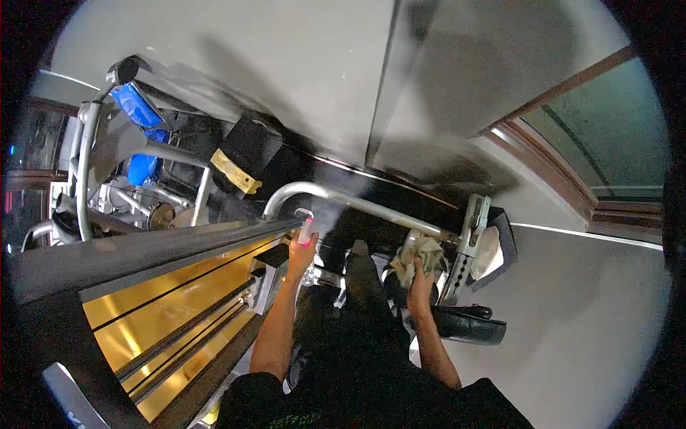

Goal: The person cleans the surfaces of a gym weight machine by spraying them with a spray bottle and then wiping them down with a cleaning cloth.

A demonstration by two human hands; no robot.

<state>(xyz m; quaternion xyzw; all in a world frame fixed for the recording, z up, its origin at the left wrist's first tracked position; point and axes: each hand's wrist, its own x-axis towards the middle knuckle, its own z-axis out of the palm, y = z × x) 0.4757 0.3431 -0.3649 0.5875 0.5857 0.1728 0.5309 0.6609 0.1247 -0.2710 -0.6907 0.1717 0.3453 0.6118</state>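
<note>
My left hand is wrapped round a spray bottle, pale with pink at its top and bottom, beside the dark frame bar. A crumpled beige cloth is bunched in my right hand, its thumb lying on top. The cloth overlaps the right end of a curved silver tube that arches between my two hands. To the right of the cloth stands a metal adjustment post with a row of holes. A black padded roller lies just below the right hand.
Gym equipment with blue-covered pads stands at the left. A black box-like part with a yellow strip sits near the wall. Gold panels flank my left arm. A brown-framed window is at upper right.
</note>
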